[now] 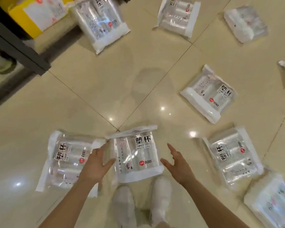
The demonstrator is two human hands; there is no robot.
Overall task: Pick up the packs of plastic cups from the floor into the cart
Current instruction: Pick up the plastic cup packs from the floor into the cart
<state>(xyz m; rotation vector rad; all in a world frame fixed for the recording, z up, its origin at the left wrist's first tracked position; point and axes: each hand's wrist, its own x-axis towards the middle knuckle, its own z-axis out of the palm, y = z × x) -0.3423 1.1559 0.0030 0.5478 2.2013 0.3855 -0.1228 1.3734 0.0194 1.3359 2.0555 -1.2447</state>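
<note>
Several clear packs of plastic cups with white ends lie scattered on the beige tiled floor. The nearest pack (135,153) lies just in front of my white shoes. My left hand (95,165) is spread at its left edge, thumb touching the wrap, partly over a second pack (66,160). My right hand (178,165) is open just right of the nearest pack, fingers apart, holding nothing. More packs lie at the right (232,157), at mid right (211,92) and at the back (100,22), (176,15), (245,25).
A dark metal frame (18,45), perhaps the cart, stands at the upper left with a yellow box (31,15) behind it. Another pack (271,199) lies at the lower right corner. My white shoes (141,204) stand at the bottom centre. The tiles are glossy.
</note>
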